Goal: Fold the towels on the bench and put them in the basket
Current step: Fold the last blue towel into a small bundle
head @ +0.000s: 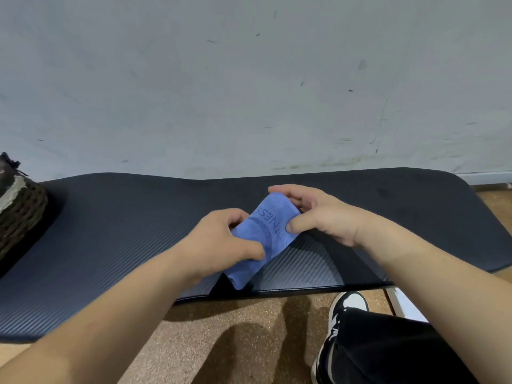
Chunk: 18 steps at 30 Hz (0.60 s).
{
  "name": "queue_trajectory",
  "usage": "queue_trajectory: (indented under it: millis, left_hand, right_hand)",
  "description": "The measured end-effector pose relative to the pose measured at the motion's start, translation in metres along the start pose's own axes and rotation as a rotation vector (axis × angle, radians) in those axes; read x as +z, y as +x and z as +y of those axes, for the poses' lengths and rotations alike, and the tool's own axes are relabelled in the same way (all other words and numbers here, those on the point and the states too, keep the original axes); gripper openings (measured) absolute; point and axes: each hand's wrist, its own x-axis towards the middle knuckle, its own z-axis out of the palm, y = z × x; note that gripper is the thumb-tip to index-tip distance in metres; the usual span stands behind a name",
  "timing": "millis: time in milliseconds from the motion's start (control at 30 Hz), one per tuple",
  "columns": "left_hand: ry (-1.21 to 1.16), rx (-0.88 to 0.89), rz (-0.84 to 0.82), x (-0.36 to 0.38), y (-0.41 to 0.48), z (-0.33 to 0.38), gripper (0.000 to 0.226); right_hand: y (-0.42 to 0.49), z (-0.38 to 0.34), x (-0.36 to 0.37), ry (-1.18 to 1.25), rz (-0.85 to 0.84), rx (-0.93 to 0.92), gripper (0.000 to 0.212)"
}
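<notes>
Towel: a blue towel (263, 234), folded to a narrow band, lies slantwise over the middle of the desk (124, 231). Its far end points right and its near end reaches the desk's front edge.
Towel, contact: I cannot tell whether the band rests flat on the desk or is lifted a little.
Lettering: dark print runs along the band. Only "NESS" reads clearly, and the rest is under a thumb or blurred.
Left hand: the left hand (221, 242) grips the near half of the towel, thumb on top. Its other fingers (235, 217) curl over the left edge, with the tips hidden.
Right hand: the right hand (318, 214) pinches the far half, thumb pressed on the printed face. Its fingers (285, 189) wrap round the far end, and the cloth hides what they do underneath.
Desk: long, with a dark ribbed top. Its left part runs out of view and both forearms cover part of it.
Basket: a dark woven basket (19, 206) stands on the desk's left end, well apart from the towel and cut by the picture's edge. Something pale shows inside, too little to name.
Wall: a scuffed pale wall (249, 79) sits just behind the desk.
Floor: a brown speckled floor (249, 328) lies in front, partly in shadow.
Leg: a black trouser leg (388, 350) and a black-and-white shoe (346, 309) show at lower right, the shoe half covered by the cloth.
</notes>
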Motion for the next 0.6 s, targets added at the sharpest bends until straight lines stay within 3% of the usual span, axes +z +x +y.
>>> queue_trajectory:
  millis: [133, 267, 333, 433, 600]
  left_hand:
    - [0.011, 0.088, -0.048, -0.044, -0.031, 0.000, 0.034]
    - [0.044, 0.054, 0.131, -0.080, -0.053, -0.020, 0.020]
    - [0.031, -0.033, 0.158, -0.098, -0.067, -0.037, 0.025]
    - [-0.122, -0.123, 0.139, -0.123, -0.094, -0.062, 0.028]
    - [-0.486, -0.074, 0.283, -0.172, -0.124, -0.093, 0.048]
  right_hand:
    - [0.000, -0.027, 0.023, 0.068, -0.282, -0.016, 0.056]
    - [0.023, -0.043, 0.059, 0.097, -0.193, 0.014, 0.048]
    - [0.033, -0.053, 0.083, 0.113, -0.147, 0.044, 0.039]
    - [0.044, -0.063, 0.124, 0.126, -0.101, 0.065, 0.025]
    - [0.053, -0.069, 0.191, 0.201, -0.052, 0.108, 0.031]
